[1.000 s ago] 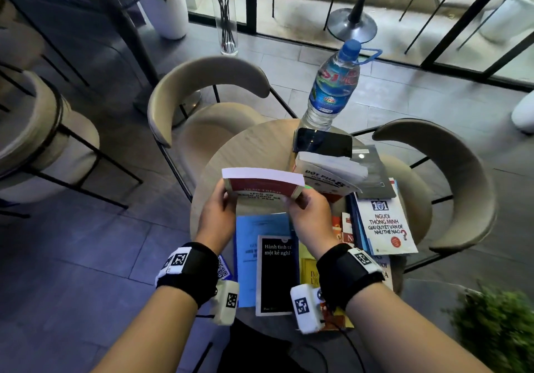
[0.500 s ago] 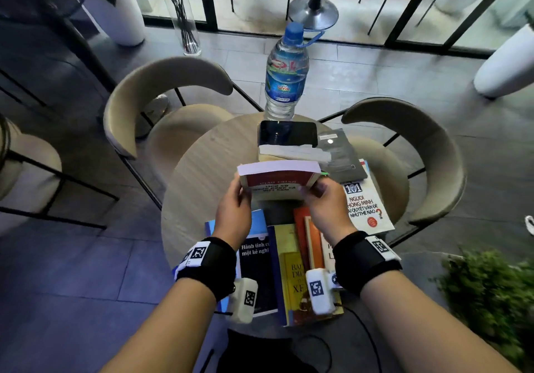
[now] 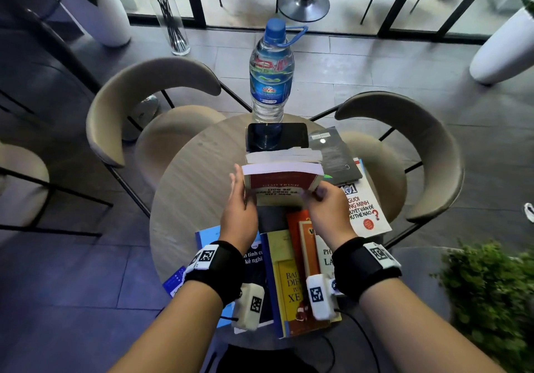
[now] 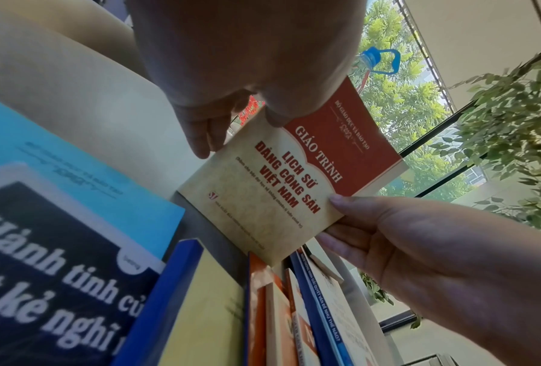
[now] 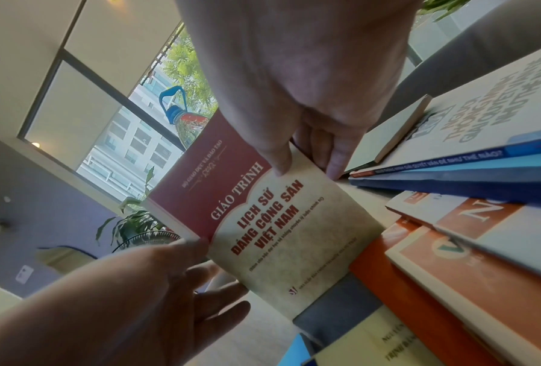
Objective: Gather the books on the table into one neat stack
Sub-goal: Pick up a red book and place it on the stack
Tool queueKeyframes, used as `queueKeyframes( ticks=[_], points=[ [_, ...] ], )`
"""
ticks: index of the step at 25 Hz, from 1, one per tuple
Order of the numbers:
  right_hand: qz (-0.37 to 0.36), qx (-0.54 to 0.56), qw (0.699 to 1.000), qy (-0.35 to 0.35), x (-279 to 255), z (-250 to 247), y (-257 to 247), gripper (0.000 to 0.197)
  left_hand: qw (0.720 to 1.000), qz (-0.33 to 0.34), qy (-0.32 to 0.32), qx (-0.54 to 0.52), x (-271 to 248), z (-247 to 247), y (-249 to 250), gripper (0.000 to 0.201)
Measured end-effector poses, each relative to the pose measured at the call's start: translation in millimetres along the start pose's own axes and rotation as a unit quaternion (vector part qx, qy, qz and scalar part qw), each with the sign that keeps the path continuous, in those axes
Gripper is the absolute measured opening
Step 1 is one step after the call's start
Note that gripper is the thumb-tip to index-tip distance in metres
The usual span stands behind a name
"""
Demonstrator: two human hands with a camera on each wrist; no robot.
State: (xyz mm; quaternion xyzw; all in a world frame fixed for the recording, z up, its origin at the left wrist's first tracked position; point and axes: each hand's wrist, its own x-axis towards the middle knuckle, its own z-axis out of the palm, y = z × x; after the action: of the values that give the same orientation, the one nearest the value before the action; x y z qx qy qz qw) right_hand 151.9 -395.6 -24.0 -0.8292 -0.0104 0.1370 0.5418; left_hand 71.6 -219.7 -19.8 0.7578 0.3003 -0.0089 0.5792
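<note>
A red and cream paperback [image 3: 284, 181] is held tilted above the table's middle, cover toward me. My left hand [image 3: 241, 190] pinches its left edge, thumb on the cover and fingers behind. My right hand [image 3: 316, 192] pinches the right edge in the same way. In the left wrist view the paperback [image 4: 282, 188] hangs over a dark grey book. Just behind it lies a white-edged pile [image 3: 283, 154]. Nearer me lie a black book [image 3: 257, 271], a light blue one [image 3: 208, 233], a yellow one [image 3: 289, 280] and orange ones [image 3: 300, 236]. A white book [image 3: 365, 210] lies right.
A phone [image 3: 277, 138] lies on the back pile, a black book [image 3: 332, 152] beside it. A water bottle [image 3: 271, 74] stands at the far edge of the round table [image 3: 190, 176]. Two curved chairs [image 3: 150, 89] flank it. A plant [image 3: 491, 300] is at right.
Both hands have carried the paperback to the right, in front of the back pile, and tipped its cover more toward me. My left fingers now stand straighter along its edge.
</note>
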Motion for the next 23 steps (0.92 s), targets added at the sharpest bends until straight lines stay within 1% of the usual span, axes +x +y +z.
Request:
queueKeyframes(
  ticks=[4, 8, 10, 13, 16, 20, 23],
  points=[
    [-0.005, -0.035, 0.999, 0.027, 0, 5, 2, 0.022, 1.0, 0.003, 0.013, -0.002, 7, 7, -2, 0.069],
    [-0.008, -0.023, 0.999, 0.048, 0, 12, 3, 0.024, 0.999, -0.024, 0.033, -0.018, 1, 15, -1, 0.069],
    [-0.008, -0.014, 0.998, 0.053, 1, 10, 5, 0.024, 0.999, -0.028, 0.031, -0.027, -2, 18, -1, 0.069],
    [-0.011, 0.004, 0.999, 0.037, 0, 4, 6, 0.027, 0.998, -0.036, 0.016, -0.056, -2, 19, -2, 0.072],
    [0.002, 0.033, 0.999, 0.013, 3, 4, 4, 0.032, 0.997, -0.036, 0.008, -0.062, -2, 16, -1, 0.072],
    [-0.004, 0.049, 0.999, 0.002, 3, 5, 4, 0.034, 0.998, -0.02, -0.004, -0.061, -2, 13, 1, 0.065],
    [-0.005, 0.058, 0.998, -0.009, 3, 4, 2, 0.034, 0.999, -0.007, 0.012, -0.035, 2, 8, 5, 0.055]
  ],
)
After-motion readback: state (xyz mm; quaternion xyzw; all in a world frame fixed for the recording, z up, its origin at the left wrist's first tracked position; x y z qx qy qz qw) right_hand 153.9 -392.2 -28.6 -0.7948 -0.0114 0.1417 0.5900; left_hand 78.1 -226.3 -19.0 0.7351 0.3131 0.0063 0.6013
